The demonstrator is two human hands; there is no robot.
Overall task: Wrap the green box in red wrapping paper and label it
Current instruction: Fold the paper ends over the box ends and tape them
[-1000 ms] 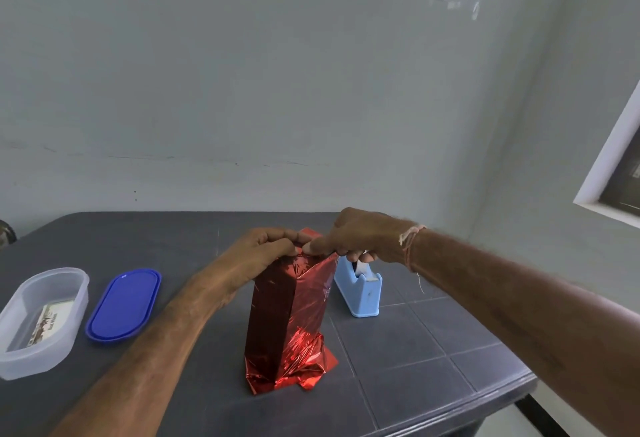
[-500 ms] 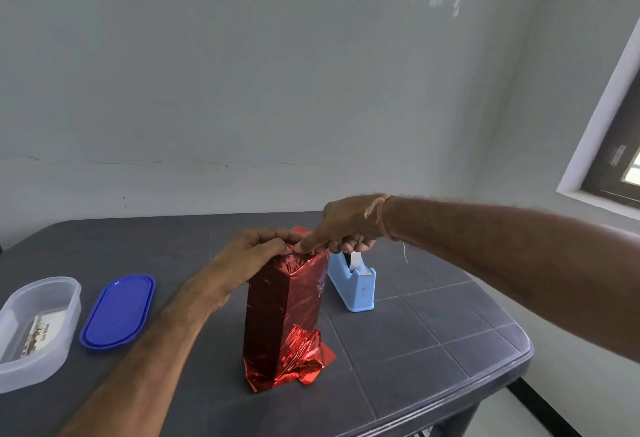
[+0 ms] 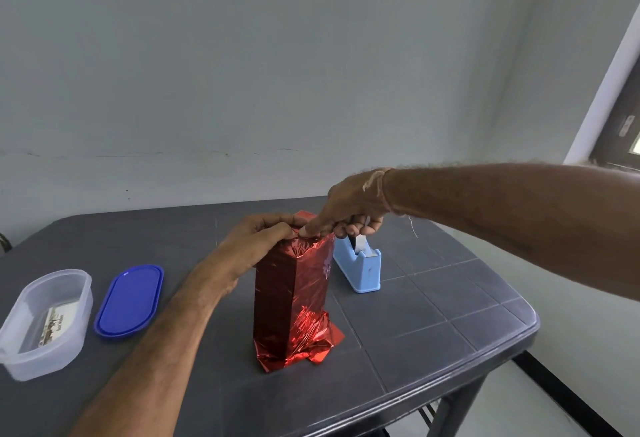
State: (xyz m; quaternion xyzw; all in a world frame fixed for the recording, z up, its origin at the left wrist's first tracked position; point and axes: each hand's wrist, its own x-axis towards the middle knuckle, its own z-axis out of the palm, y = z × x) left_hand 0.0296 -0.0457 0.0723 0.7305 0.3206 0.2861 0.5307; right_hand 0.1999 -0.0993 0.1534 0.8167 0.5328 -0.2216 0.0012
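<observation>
The left hand (image 3: 266,241), fingers clenched, holds the wrapped box (image 3: 291,294) by its top fold; the right hand (image 3: 349,208) presses 1 fingertip there (pinching? cannot tell). Lifting either untaped could let that fold spring open.

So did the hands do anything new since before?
Hardly. The right hand tipped up at the wrist, so its finger now presses down on the folded top of the red-wrapped box. The left hand still grips that top. The box stays upright, and the tape dispenser, blue lid and clear container have not moved.
</observation>
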